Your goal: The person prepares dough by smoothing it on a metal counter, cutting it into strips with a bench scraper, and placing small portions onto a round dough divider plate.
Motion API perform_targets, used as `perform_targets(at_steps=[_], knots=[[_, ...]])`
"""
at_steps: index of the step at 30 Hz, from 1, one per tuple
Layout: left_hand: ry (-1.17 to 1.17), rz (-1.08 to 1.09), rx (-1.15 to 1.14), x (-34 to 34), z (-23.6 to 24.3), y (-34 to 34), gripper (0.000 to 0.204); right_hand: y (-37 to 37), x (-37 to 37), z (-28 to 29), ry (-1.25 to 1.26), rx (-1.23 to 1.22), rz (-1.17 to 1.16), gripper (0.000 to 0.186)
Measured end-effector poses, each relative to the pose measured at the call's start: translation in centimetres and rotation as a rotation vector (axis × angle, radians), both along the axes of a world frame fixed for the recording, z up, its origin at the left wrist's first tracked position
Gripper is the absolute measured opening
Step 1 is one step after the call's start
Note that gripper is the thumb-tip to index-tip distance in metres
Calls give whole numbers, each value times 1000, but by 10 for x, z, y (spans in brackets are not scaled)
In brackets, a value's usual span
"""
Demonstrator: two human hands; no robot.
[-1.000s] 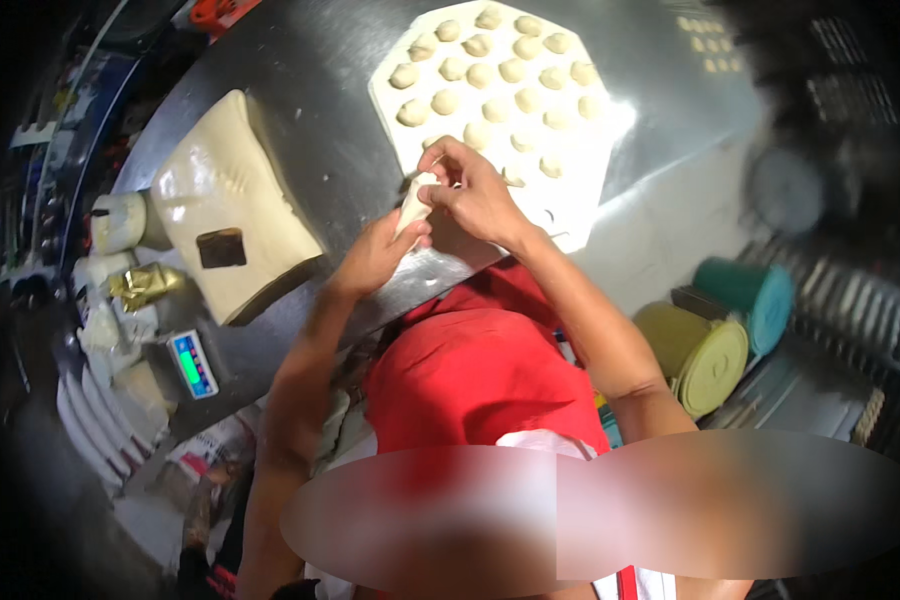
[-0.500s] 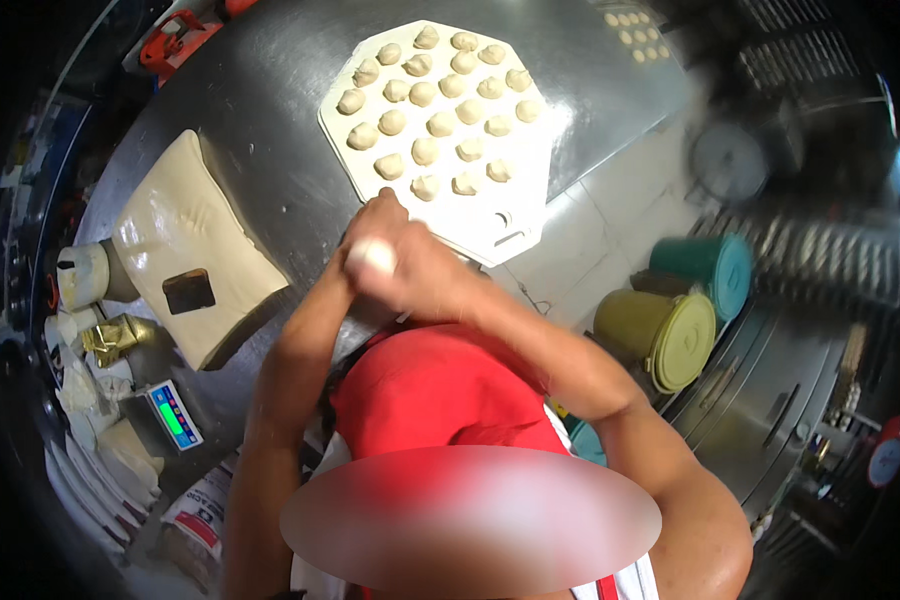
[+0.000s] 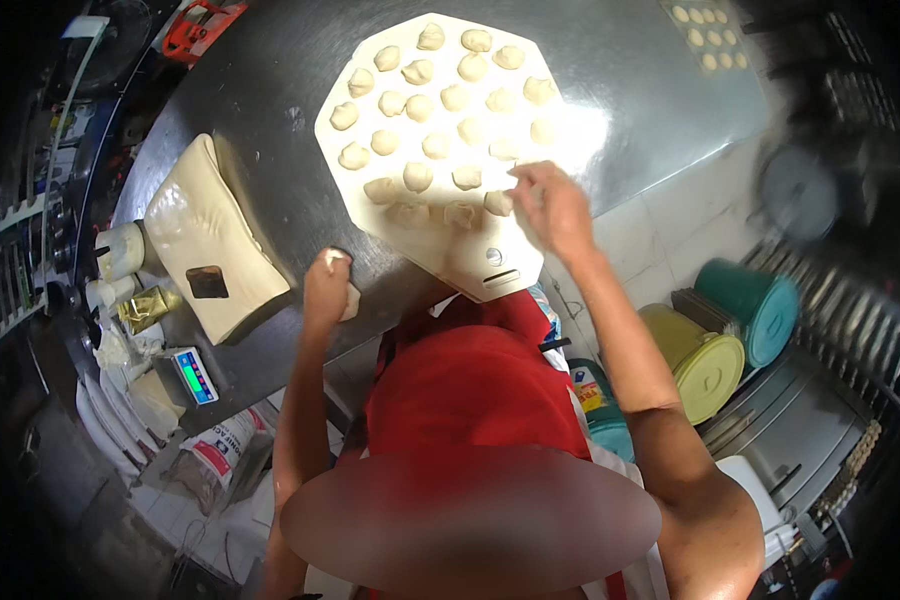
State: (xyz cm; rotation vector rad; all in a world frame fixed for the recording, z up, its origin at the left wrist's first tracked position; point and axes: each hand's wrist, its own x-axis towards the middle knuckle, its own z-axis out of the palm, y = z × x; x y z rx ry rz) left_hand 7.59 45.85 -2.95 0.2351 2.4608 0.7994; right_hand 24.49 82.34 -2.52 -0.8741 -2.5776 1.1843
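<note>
My left hand (image 3: 327,288) is closed around a piece of dough (image 3: 351,302), which shows pale at both ends of the fist, low over the steel table. My right hand (image 3: 558,212) reaches over the right edge of a white angular board (image 3: 390,60), fingers bent and apart. A small dough ball (image 3: 498,203) lies on the board by its fingertips. Several more dough balls (image 3: 418,177) stand in loose rows over the board, the lower ones in shadow. A slot and a round hole pierce the board's near corner.
A folded dough slab (image 3: 185,205) with a dark rectangle (image 3: 207,282) on it lies at left. Beyond are a gold packet (image 3: 148,310) and a scale (image 3: 193,376) at the table's edge (image 3: 370,345). Lidded yellow (image 3: 708,378) and teal (image 3: 770,320) buckets stand at right.
My hands were together in front of me, with a pale dough ball at them. They have parted: the left went left and down, the right went out over the board. The whole view has shifted.
</note>
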Motion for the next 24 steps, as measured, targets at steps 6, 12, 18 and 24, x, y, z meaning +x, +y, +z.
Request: perform_targets(at_steps=[6, 12, 18, 24], knots=[[-137, 144, 84, -31, 3, -35, 30, -22, -7, -19, 127, 35, -84, 16], [-133, 80, 162, -67, -35, -79, 30, -26, 77, -32, -81, 54, -465, 40], [89, -89, 23, -75, -77, -134, 40, -122, 100, -65, -84, -460, -693, 39], [32, -123, 153, -68, -68, -115, 35, -91, 129, -114, -180, -183, -760, 26]])
